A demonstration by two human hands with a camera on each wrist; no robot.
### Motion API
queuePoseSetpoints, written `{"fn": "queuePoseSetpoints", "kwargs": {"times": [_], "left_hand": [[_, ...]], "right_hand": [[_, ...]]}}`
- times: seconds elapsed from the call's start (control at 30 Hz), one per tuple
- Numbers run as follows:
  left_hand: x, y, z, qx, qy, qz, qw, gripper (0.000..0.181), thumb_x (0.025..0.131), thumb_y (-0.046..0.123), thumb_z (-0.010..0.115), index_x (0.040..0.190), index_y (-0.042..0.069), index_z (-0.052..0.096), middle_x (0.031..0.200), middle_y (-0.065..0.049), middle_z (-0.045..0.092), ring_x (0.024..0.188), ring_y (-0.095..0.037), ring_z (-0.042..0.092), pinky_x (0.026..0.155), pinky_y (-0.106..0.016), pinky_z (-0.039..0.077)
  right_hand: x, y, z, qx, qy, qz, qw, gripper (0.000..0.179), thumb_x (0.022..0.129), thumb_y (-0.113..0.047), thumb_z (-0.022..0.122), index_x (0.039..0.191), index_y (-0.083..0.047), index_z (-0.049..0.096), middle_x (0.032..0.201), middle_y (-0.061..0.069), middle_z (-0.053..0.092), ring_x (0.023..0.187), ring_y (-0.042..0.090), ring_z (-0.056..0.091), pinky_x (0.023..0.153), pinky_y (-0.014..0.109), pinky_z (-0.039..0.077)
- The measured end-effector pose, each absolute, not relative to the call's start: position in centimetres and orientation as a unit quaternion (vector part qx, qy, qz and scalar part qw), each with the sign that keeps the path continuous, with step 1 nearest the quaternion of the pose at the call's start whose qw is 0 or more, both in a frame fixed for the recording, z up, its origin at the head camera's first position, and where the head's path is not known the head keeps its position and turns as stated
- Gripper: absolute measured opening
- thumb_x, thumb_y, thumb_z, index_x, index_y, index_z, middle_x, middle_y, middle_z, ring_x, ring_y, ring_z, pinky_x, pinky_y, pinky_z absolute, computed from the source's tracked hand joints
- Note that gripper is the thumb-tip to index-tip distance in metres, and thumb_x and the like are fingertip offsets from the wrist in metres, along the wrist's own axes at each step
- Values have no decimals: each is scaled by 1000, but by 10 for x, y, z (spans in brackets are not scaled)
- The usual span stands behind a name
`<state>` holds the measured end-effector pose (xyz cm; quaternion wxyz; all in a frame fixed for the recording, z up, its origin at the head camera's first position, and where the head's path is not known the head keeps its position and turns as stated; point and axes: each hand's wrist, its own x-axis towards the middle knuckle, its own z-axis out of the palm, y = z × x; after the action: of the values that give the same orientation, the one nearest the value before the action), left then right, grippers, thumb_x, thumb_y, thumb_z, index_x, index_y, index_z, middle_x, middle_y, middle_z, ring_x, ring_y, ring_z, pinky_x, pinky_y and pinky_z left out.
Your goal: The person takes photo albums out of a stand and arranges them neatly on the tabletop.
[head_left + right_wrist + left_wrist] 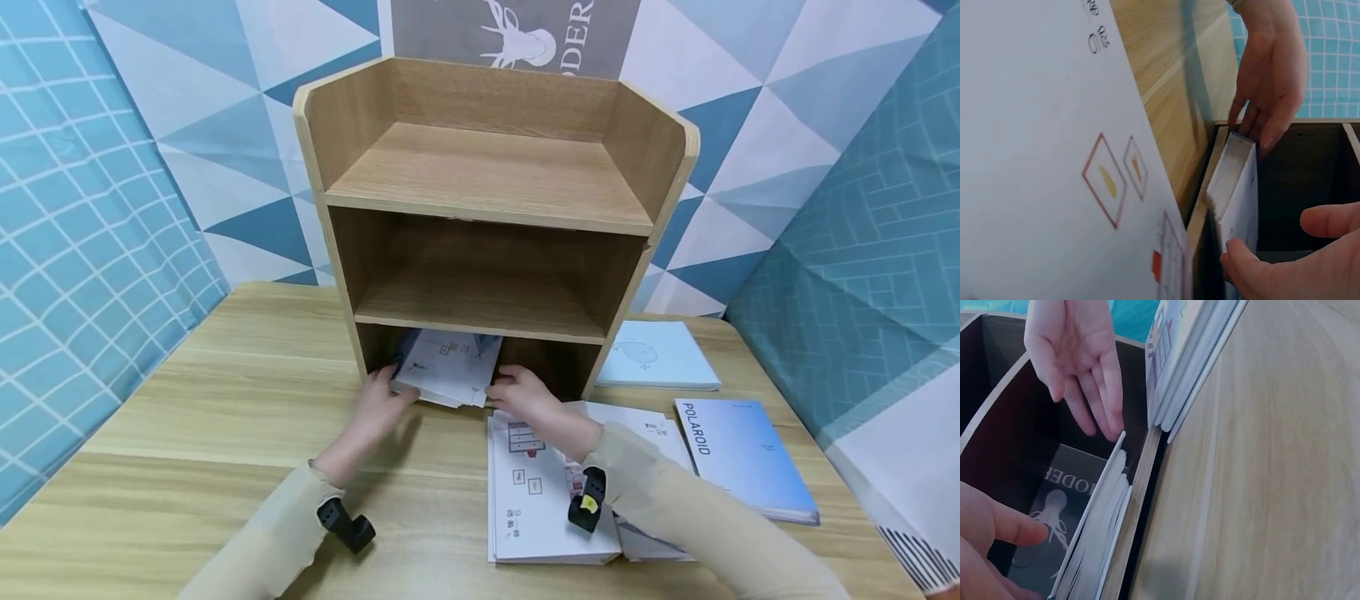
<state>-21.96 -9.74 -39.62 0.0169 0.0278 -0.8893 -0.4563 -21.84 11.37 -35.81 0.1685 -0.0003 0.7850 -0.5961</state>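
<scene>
A white-covered book (453,358) with small drawings lies in the bottom compartment of a wooden shelf (480,217), its front edge at the opening. My left hand (382,408) is at its left front corner, thumb along the front edge and fingers by the side. At the right front corner, my right hand (528,400) touches the book with its fingertips. The left wrist view shows the right fingers nearly straight against the book's corner. In the right wrist view the left hand (1272,81) has its extended fingers at the book's far end. Something dark blue shows beside the book, partly hidden.
White illustrated books (547,525) lie on the table under my right forearm. Farther right are a blue book marked POLAROID (750,458) and a pale blue book (660,358). The shelf's side panels and middle board (480,327) frame the compartment.
</scene>
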Motion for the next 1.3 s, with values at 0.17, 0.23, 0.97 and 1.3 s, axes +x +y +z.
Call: {"fn": "queuePoseSetpoints", "kwargs": {"times": [0.17, 0.23, 0.97, 1.3], "left_hand": [[-220, -93, -397, 36, -886, -461, 31, 66, 79, 14, 57, 131, -16, 31, 134, -38, 27, 123, -48, 30, 104, -54, 26], [-219, -93, -397, 34, -890, -453, 37, 65, 78, 14, 57, 130, -16, 33, 132, -38, 29, 122, -48, 31, 103, -54, 27], [-220, -86, -402, 22, -921, -380, 82, 53, 86, 22, 48, 119, -19, 45, 109, -32, 36, 104, -42, 29, 87, -48, 31], [-217, -87, -401, 27, -916, -389, 93, 53, 88, 23, 50, 117, -21, 44, 114, -37, 36, 108, -46, 32, 93, -53, 30]], "right_hand": [[-222, 110, -364, 6, 787, -592, 177, 61, 88, -9, 51, 138, 10, 21, 134, 28, 38, 119, 36, 46, 98, 40, 40], [-224, 110, -367, 10, 784, -593, 184, 62, 89, -9, 51, 138, 11, 19, 136, 29, 34, 120, 36, 44, 99, 41, 39], [-231, 105, -379, 36, 815, -558, 150, 55, 88, -7, 50, 134, 14, 29, 139, 29, 32, 124, 39, 38, 100, 45, 38], [-227, 95, -378, 18, 811, -566, 146, 58, 86, -7, 52, 134, 15, 27, 138, 29, 33, 123, 38, 39, 101, 44, 36]]}}
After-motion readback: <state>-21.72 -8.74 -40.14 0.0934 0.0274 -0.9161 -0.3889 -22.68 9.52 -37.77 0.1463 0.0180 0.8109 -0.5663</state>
